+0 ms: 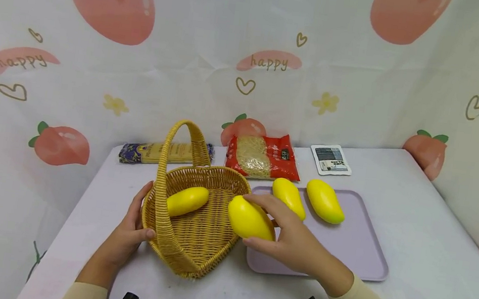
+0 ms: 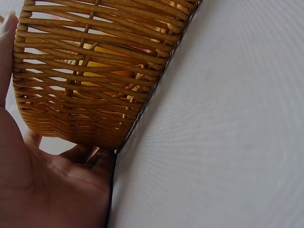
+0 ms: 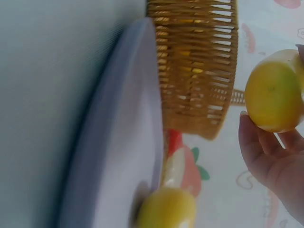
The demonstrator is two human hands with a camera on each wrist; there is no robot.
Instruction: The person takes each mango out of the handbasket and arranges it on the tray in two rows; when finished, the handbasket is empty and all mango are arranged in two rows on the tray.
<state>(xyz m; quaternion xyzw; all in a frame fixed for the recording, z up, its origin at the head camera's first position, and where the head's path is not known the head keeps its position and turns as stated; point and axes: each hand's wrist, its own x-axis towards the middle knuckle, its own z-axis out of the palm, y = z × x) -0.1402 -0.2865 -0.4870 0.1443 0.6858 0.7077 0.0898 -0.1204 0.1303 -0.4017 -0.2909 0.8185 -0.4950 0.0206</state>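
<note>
A yellow mango (image 1: 251, 218) is held in my right hand (image 1: 296, 236), thumb below and fingers above it, just past the heart-shaped wicker basket's right rim. In the right wrist view the same mango (image 3: 274, 95) is raised above the tray's level. My left hand (image 1: 128, 230) holds the left side of the wicker basket (image 1: 203, 264), thumb near the rim and fingers along the outer wall. One mango (image 1: 188, 201) lies inside the basket, on its left. Two more mangoes, one left (image 1: 288, 197) and one right (image 1: 325, 201), lie on the lilac tray (image 1: 360, 264).
Behind the basket lies a long pasta packet (image 1: 149, 152), partly hidden by the handle (image 1: 163, 200). A red bag of pasta (image 1: 261, 156) and a small white pouch (image 1: 331, 160) lie along the back. A printed cloth (image 1: 196, 64) hangs behind the white table (image 1: 423, 222).
</note>
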